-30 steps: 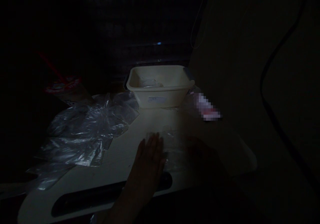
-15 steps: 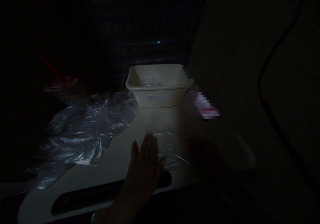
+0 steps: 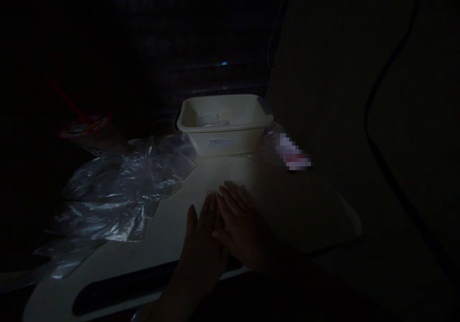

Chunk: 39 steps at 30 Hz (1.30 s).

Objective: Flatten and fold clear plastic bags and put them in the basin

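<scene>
My left hand (image 3: 204, 240) lies flat near the front of the pale table (image 3: 165, 231), fingers stretched forward. Beside it, my right hand (image 3: 242, 224) is laid flat too, its thumb and fingers overlapping the edge of the left. Under the hands is a clear plastic bag (image 3: 212, 192), of which only a small edge shows at the fingertips; the rest is hidden. Neither hand grips anything.
A cream plastic basin (image 3: 226, 142) with a clear packet inside stands at the back. Crumpled clear plastic bags (image 3: 118, 192) cover the left side. Behind them leans a cup with a red straw (image 3: 89, 130). A blurred-out pink-white item (image 3: 293, 154) lies right of the basin.
My right hand has moved left from the dark right side and come down over the clear plastic beside my left hand. The left hand stays nearly where it was.
</scene>
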### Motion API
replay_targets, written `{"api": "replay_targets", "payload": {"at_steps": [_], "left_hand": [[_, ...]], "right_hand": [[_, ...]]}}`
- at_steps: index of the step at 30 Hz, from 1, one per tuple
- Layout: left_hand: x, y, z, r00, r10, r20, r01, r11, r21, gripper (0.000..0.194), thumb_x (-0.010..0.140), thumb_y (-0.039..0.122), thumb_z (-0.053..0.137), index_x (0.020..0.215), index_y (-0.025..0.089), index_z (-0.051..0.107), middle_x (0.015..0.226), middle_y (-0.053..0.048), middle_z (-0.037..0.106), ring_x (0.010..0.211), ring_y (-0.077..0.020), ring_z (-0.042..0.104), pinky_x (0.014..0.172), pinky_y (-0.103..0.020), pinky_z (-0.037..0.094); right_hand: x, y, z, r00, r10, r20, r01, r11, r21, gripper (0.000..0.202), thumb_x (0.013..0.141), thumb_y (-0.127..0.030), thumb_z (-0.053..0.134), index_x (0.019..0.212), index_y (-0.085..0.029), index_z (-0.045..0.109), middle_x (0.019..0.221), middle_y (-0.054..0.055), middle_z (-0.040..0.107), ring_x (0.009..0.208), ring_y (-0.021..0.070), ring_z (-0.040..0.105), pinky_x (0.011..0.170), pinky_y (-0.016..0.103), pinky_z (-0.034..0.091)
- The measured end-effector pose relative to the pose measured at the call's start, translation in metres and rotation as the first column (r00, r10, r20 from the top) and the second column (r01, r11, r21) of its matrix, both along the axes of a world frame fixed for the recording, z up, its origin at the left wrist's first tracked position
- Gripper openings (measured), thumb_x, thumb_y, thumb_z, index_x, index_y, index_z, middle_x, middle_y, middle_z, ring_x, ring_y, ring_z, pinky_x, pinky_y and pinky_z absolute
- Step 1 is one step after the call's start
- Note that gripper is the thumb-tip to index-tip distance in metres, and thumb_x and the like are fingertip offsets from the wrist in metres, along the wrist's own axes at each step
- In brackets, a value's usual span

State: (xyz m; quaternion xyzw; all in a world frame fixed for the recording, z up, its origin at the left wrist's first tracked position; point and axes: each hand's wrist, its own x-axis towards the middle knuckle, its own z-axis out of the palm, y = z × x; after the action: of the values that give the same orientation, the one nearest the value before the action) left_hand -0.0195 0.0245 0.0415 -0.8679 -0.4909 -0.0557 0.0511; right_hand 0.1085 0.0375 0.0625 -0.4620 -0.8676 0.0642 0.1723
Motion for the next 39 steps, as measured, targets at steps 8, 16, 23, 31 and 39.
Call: {"api": "replay_targets", "payload": {"at_steps": [8, 16, 23, 31, 39], "left_hand": [[0.002, 0.000, 0.004, 1.000, 0.009, -0.021, -0.009, 1.000, 0.010, 0.053, 0.078, 0.029, 0.031, 0.123, 0.002, 0.029, 0.130, -0.021, 0.026, 0.121, -0.0314, 0.018, 0.090, -0.054, 0.022], [0.005, -0.001, 0.005, 0.998, 0.050, -0.048, -0.049, 0.999, 0.018, 0.055, 0.082, 0.037, 0.026, 0.122, 0.000, 0.029, 0.130, -0.023, 0.023, 0.122, -0.0292, 0.016, 0.092, -0.052, 0.020], [0.006, -0.001, 0.006, 0.998, 0.046, -0.046, -0.045, 0.999, 0.008, 0.056, 0.082, 0.038, 0.026, 0.123, 0.000, 0.027, 0.130, -0.022, 0.022, 0.122, -0.0290, 0.015, 0.093, -0.052, 0.019], [0.003, -0.001, 0.005, 0.998, 0.056, -0.009, -0.056, 0.998, 0.018, 0.057, 0.082, 0.039, 0.028, 0.124, 0.000, 0.026, 0.130, -0.023, 0.024, 0.121, -0.0296, 0.017, 0.093, -0.051, 0.020], [0.002, 0.000, 0.001, 0.996, 0.088, -0.001, -0.088, 0.996, 0.008, 0.063, 0.080, 0.045, 0.029, 0.125, 0.000, 0.023, 0.131, -0.022, 0.022, 0.122, -0.0293, 0.015, 0.094, -0.050, 0.018]], "right_hand": [[0.014, 0.001, -0.013, 0.992, -0.054, 0.111, 0.057, 0.998, -0.018, 0.058, 0.080, -0.046, 0.029, 0.124, -0.007, 0.032, 0.131, 0.014, 0.029, 0.122, 0.0242, 0.018, 0.098, 0.045, 0.017], [0.030, 0.003, -0.020, 0.980, -0.138, 0.141, 0.130, 0.989, 0.067, 0.054, 0.079, -0.037, 0.035, 0.121, -0.003, 0.034, 0.129, 0.017, 0.030, 0.120, 0.0263, 0.023, 0.095, 0.045, 0.022], [0.047, 0.006, -0.026, 0.961, -0.206, 0.187, 0.188, 0.976, 0.107, 0.051, 0.080, -0.035, 0.033, 0.119, -0.002, 0.036, 0.126, 0.019, 0.034, 0.118, 0.0276, 0.027, 0.093, 0.047, 0.022], [0.055, 0.005, -0.024, 0.939, -0.254, 0.232, 0.228, 0.965, 0.132, 0.050, 0.081, -0.034, 0.031, 0.118, -0.001, 0.036, 0.125, 0.020, 0.036, 0.116, 0.0283, 0.030, 0.093, 0.049, 0.022], [0.056, 0.006, -0.026, 0.941, -0.246, 0.233, 0.217, 0.965, 0.145, 0.050, 0.082, -0.035, 0.030, 0.118, -0.001, 0.037, 0.125, 0.019, 0.036, 0.115, 0.0288, 0.031, 0.091, 0.049, 0.024]]}}
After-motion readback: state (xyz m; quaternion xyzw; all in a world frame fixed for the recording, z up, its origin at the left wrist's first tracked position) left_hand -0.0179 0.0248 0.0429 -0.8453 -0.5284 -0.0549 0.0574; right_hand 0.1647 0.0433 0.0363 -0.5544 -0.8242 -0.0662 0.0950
